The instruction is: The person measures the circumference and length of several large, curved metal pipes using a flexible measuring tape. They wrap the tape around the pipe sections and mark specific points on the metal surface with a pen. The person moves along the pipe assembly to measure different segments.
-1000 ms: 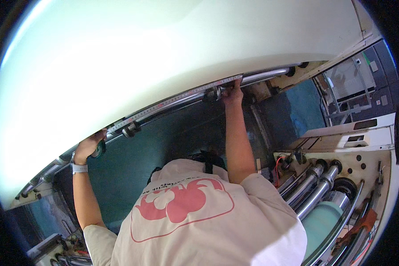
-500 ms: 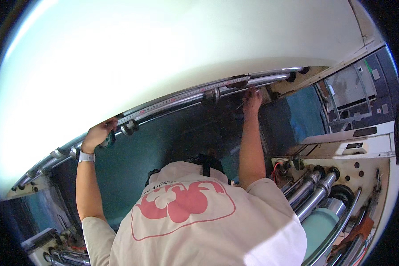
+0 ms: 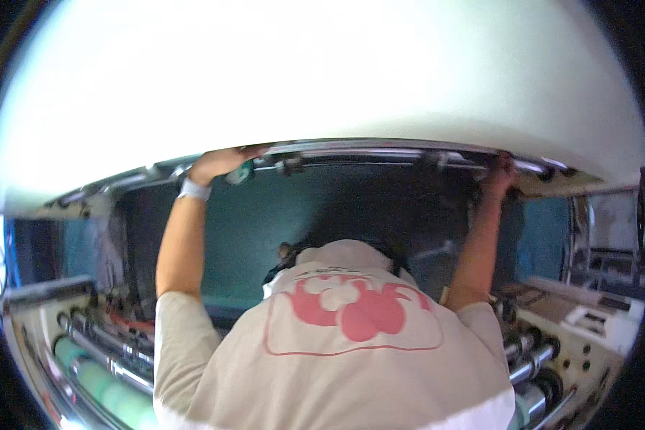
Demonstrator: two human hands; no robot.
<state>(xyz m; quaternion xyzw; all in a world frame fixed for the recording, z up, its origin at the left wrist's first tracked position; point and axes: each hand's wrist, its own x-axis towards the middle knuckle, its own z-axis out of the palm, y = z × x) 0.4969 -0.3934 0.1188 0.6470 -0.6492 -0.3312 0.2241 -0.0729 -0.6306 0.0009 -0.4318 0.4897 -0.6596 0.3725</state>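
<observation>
hands (image 3: 218, 163) (image 3: 500, 175) grip metal bar (image 3: 380, 152) edge

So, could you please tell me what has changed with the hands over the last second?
Both hands slid rightward along the metal rail under the pale cover, though the camera swung too. The left hand grips it near a small teal fitting; the right hand holds near its right end. Both stayed raised on it.
</observation>
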